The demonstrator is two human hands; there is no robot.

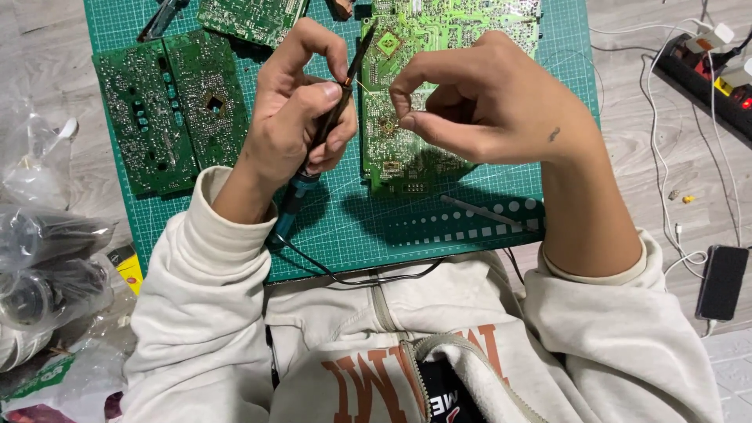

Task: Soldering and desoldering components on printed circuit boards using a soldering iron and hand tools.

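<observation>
1. Soldering iron [329, 125]: gripped pen-style in the left hand [301, 106], held just above the bright green circuit board [415, 102] at the middle of the cutting mat [352, 227].
2. Long axis of the iron: diagonal, blue-green handle end low and near the body at lower left, dark tip up and away at upper right, ending over the board's upper left part.
3. Left hand: fingers curled together and clamped around the iron's dark barrel, thumb pressed along it.
4. Right hand [486, 98]: thumb and forefinger pinched together on a thin solder wire [362, 84], barely visible, running left toward the iron; remaining fingers folded in. Hovering over the same board and hiding much of its right half.
5. Black cord [368, 276]: trailing from the iron's handle along the mat's near edge.
6. Thin grey rod-like tool [482, 210]: lying on the mat just below the board, near the right forearm.
7. Two darker green circuit boards [172, 106] side by side at the mat's left; another one [251, 17] at the top edge.
8. Off the mat, on the wood floor: clear plastic bags [47, 266] at left, a power strip [705, 74] with white cables at upper right, a dark phone [722, 280] at lower right.
</observation>
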